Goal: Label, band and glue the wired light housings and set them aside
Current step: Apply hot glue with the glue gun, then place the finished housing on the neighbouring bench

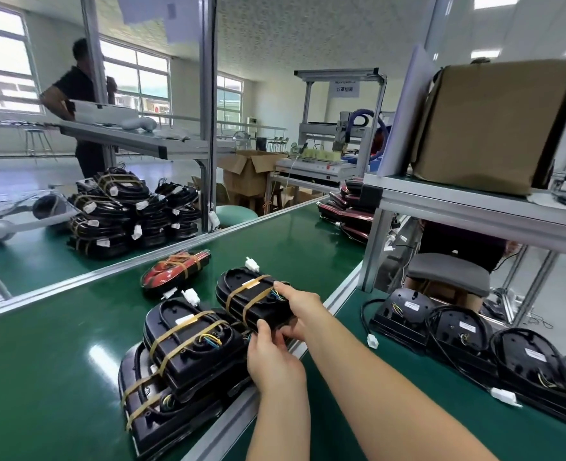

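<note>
Head view. You have both hands on one black housing (248,304) at the right edge of the table (42,361), just beyond the stack (188,357) of two banded units. Your right hand (303,309) wraps its right end, fingers curled under and forefinger on top beside the coloured wires (276,296). Your left hand (275,361) grips the near end, thumb on the rim. Two tan bands (238,296) cross the housing. A white label (253,283) lies under one, and a white connector (252,263) juts from the far end. A red-lens unit (175,271) lies to its left, apart. Unbanded housings (461,331) stand in a row to your right.
</note>
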